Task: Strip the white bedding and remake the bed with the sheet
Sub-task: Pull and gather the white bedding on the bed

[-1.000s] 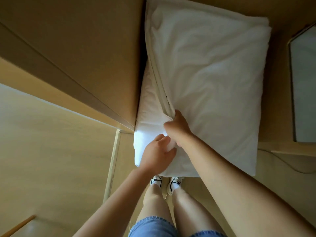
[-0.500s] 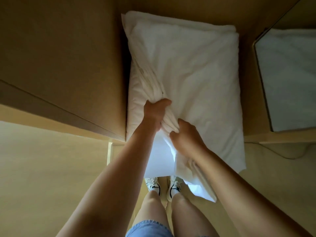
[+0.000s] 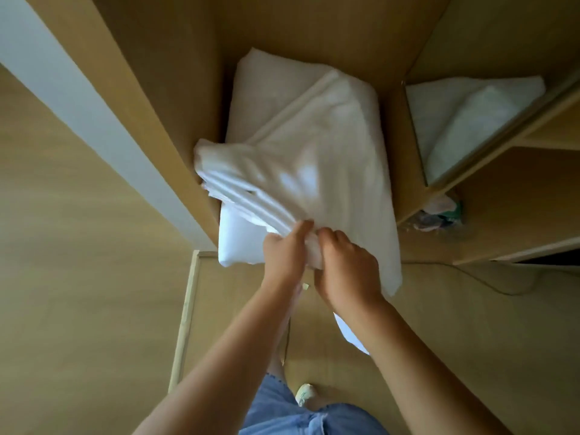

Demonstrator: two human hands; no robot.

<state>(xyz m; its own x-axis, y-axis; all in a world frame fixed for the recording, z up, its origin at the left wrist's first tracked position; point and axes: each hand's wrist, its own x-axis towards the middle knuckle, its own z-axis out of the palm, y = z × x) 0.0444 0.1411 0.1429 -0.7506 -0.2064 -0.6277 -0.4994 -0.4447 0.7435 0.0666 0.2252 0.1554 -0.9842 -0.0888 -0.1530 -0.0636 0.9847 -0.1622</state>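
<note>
Cupboard side: a wooden panel is standing along the left of the compartment, and the linen is lying close against it.
Lower bedding: a thicker white pad, perhaps a pillow, is lying at the bottom of the pile with its near end jutting past the shelf edge.
Left hand: the left hand is clutching the bunched near edge of the sheet, its fingers curling over the folds and its grip closing fully on the cloth.
Sheet: the sheet is lying folded and skewed on top of the pad; its left corner is lifting and fanning into layers, and its right corner is hanging over the front.
Right hand: the right hand is touching the left one, knuckles up, its grip wrapping tightly round the same bunch.
Side shelf: another folded cloth is sitting in the neighbouring compartment, apart from the pile.
Step in hand: the person seems to be fetching the sheet from storage for the remaking.
Next move: it is calling for a steady pull toward the body that brings the whole fold out and leaves the pad where it is, with the layers held together on the way to the bed, which is not showing here.
</note>
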